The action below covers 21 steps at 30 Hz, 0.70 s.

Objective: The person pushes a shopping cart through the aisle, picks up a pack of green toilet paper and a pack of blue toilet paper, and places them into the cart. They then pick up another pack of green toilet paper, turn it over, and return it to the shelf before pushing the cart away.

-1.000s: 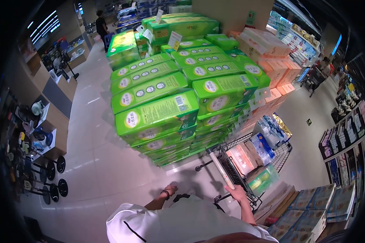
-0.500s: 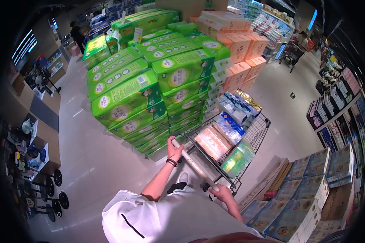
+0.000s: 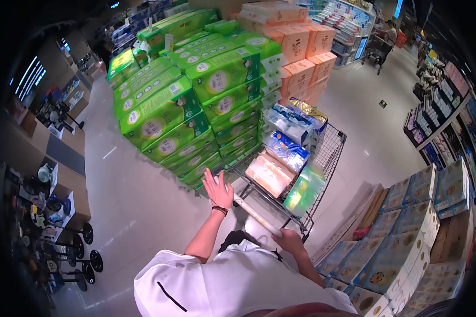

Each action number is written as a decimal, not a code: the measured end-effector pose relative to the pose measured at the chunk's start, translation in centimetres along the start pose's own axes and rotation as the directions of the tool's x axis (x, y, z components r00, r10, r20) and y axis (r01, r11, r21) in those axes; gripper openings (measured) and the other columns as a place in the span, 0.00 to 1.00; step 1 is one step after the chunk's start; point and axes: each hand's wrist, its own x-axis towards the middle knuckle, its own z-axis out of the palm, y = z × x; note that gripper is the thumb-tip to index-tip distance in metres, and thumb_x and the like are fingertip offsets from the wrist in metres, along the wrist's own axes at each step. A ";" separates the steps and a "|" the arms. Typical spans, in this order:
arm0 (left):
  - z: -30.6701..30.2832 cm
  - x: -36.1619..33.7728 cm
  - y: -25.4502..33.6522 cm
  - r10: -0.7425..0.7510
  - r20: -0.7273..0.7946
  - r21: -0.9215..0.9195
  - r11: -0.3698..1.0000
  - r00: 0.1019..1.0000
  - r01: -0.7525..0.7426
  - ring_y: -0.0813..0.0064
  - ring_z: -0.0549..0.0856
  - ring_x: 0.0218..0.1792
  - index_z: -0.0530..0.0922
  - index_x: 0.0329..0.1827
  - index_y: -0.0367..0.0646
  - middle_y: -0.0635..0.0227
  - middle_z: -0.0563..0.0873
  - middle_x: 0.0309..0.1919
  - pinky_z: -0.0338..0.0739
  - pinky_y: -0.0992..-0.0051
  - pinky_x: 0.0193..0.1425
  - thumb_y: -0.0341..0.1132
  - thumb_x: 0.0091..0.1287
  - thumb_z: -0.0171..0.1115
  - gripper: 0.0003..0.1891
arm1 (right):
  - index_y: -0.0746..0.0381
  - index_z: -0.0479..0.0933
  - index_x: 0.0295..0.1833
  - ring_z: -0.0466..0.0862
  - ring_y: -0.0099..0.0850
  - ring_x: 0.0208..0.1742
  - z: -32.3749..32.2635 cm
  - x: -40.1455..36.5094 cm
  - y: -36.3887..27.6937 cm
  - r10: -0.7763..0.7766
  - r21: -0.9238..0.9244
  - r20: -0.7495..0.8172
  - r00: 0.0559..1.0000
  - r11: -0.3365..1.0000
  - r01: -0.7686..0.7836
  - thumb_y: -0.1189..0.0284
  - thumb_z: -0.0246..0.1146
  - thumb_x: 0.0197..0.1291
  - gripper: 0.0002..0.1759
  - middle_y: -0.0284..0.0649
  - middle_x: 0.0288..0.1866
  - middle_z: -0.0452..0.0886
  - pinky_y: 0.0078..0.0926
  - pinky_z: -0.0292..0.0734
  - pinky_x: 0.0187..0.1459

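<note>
A wire shopping cart (image 3: 328,168) stands in front of me, its pale handle bar (image 3: 256,214) running between my hands. My left hand (image 3: 218,190) is raised at the bar's left end with its fingers spread. My right hand (image 3: 289,241) is wrapped round the bar's right end. Inside the cart lie an orange-and-white pack (image 3: 270,174), a green pack (image 3: 304,191), a blue pack (image 3: 286,150) and a gold-and-blue pack (image 3: 308,112) at the far end.
A tall stack of green packs (image 3: 217,82) stands close to the cart's left side, with orange packs (image 3: 296,42) behind. Blue-and-white boxes (image 3: 396,240) are piled at the right. Further off, a person (image 3: 390,33) is beside another cart (image 3: 378,50). Shelves line both sides.
My left hand has let go of the bar and spread its fingers. The green stack and the cart's load have shifted a little left and up in view, while the boxes at right look closer.
</note>
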 end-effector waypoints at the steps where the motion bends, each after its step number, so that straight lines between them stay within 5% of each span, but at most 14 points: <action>1: -0.6 -0.4 0.1 0.060 0.006 -0.084 0.995 0.998 -0.059 0.45 0.61 0.81 0.78 0.67 0.41 0.44 0.66 0.78 0.41 0.37 0.85 0.37 0.65 0.59 0.26 | 0.62 0.84 0.38 0.87 0.53 0.43 0.2 -0.4 0.0 0.004 0.013 0.004 1.000 1.000 -0.004 0.47 0.70 0.62 0.25 0.53 0.37 0.86 0.50 0.82 0.45; 4: -1.2 -1.2 -1.8 0.237 0.293 -0.131 0.970 0.926 -0.207 0.50 0.66 0.80 0.87 0.52 0.41 0.56 0.83 0.66 0.40 0.38 0.86 0.37 0.65 0.59 0.17 | 0.60 0.86 0.41 0.88 0.53 0.44 0.0 -1.5 0.3 0.015 0.051 0.067 0.998 0.999 -0.018 0.48 0.70 0.61 0.24 0.53 0.38 0.87 0.48 0.82 0.46; 5: -1.0 -1.4 -1.7 0.303 0.109 -0.190 0.941 0.947 -0.280 0.57 0.77 0.71 0.90 0.37 0.41 0.63 0.92 0.47 0.43 0.41 0.86 0.37 0.65 0.59 0.13 | 0.60 0.87 0.42 0.88 0.53 0.44 -0.3 -1.9 0.2 0.025 0.066 0.115 0.993 0.997 -0.033 0.48 0.70 0.61 0.24 0.54 0.38 0.87 0.48 0.82 0.46; 7: -1.2 -2.0 -2.2 0.304 0.221 -0.182 0.946 0.927 -0.267 0.61 0.82 0.61 0.90 0.33 0.43 0.68 0.92 0.40 0.47 0.43 0.86 0.37 0.64 0.59 0.13 | 0.61 0.87 0.45 0.90 0.47 0.37 0.0 -2.4 0.9 -0.025 0.094 0.168 0.985 0.996 0.009 0.49 0.71 0.61 0.24 0.50 0.35 0.88 0.43 0.84 0.41; 8: -1.6 -2.3 -2.3 0.302 0.273 -0.178 0.949 0.913 -0.260 0.63 0.84 0.56 0.90 0.31 0.44 0.70 0.92 0.37 0.49 0.44 0.86 0.37 0.64 0.59 0.13 | 0.60 0.87 0.46 0.90 0.44 0.35 -0.8 -2.6 -0.1 0.087 0.128 0.294 0.952 0.983 -0.129 0.50 0.71 0.62 0.23 0.47 0.34 0.88 0.40 0.84 0.38; 9: -1.7 -2.6 -2.3 0.325 0.169 -0.197 0.936 0.930 -0.291 0.66 0.85 0.44 0.89 0.23 0.44 0.70 0.90 0.27 0.55 0.48 0.84 0.39 0.64 0.60 0.15 | 0.60 0.86 0.46 0.90 0.41 0.33 -2.8 -2.6 -1.9 0.188 0.141 0.416 0.890 0.953 -0.268 0.50 0.71 0.62 0.23 0.45 0.33 0.88 0.38 0.84 0.36; 10: -1.5 -2.6 -2.2 0.321 0.226 -0.188 0.941 0.920 -0.282 0.65 0.85 0.43 0.89 0.22 0.44 0.68 0.89 0.26 0.56 0.49 0.83 0.40 0.64 0.60 0.16 | 0.60 0.86 0.46 0.90 0.38 0.31 -3.9 -2.3 -3.0 0.276 0.134 0.529 0.802 0.907 -0.400 0.51 0.71 0.62 0.22 0.42 0.33 0.88 0.36 0.84 0.33; 11: -1.6 -2.7 -2.4 0.319 0.284 -0.179 0.944 0.904 -0.277 0.65 0.85 0.42 0.89 0.21 0.44 0.67 0.89 0.24 0.58 0.50 0.82 0.40 0.63 0.60 0.16 | 0.61 0.85 0.46 0.87 0.30 0.26 -3.5 -2.5 -3.1 0.283 0.147 0.537 0.794 0.896 -0.419 0.53 0.73 0.61 0.22 0.37 0.29 0.85 0.29 0.82 0.28; 14: -2.1 -3.7 -3.0 0.329 0.310 -0.178 0.942 0.892 -0.286 0.61 0.85 0.36 0.88 0.19 0.43 0.62 0.88 0.21 0.66 0.55 0.75 0.42 0.63 0.60 0.18 | 0.64 0.85 0.49 0.83 0.28 0.23 -3.2 -3.3 -3.1 0.254 0.180 0.611 0.750 0.878 -0.443 0.55 0.73 0.64 0.22 0.34 0.23 0.80 0.30 0.78 0.26; 18: -3.4 -4.9 -3.5 0.338 0.358 -0.150 0.941 0.870 -0.304 0.61 0.85 0.37 0.89 0.20 0.44 0.59 0.88 0.22 0.69 0.61 0.65 0.45 0.65 0.58 0.20 | 0.64 0.88 0.47 0.88 0.32 0.31 -0.5 -5.0 -1.4 0.244 0.088 0.453 0.857 0.945 -0.316 0.50 0.73 0.59 0.27 0.38 0.29 0.87 0.35 0.83 0.38; 19: -3.5 -5.4 -3.7 0.332 0.379 -0.139 0.943 0.864 -0.301 0.61 0.86 0.37 0.89 0.20 0.44 0.58 0.88 0.22 0.69 0.62 0.64 0.45 0.66 0.58 0.21 | 0.62 0.90 0.47 0.91 0.39 0.40 0.4 -5.5 -1.2 0.250 0.085 0.403 0.880 0.948 -0.308 0.49 0.74 0.56 0.27 0.46 0.36 0.91 0.40 0.84 0.48; 21: -4.1 -6.3 -4.2 0.333 0.403 -0.117 0.943 0.852 -0.313 0.61 0.86 0.34 0.89 0.20 0.44 0.58 0.88 0.21 0.68 0.63 0.60 0.47 0.67 0.57 0.22 | 0.56 0.90 0.51 0.90 0.46 0.47 1.1 -6.7 -1.6 0.319 -0.012 0.350 0.881 0.942 -0.337 0.50 0.72 0.55 0.25 0.49 0.43 0.91 0.43 0.83 0.54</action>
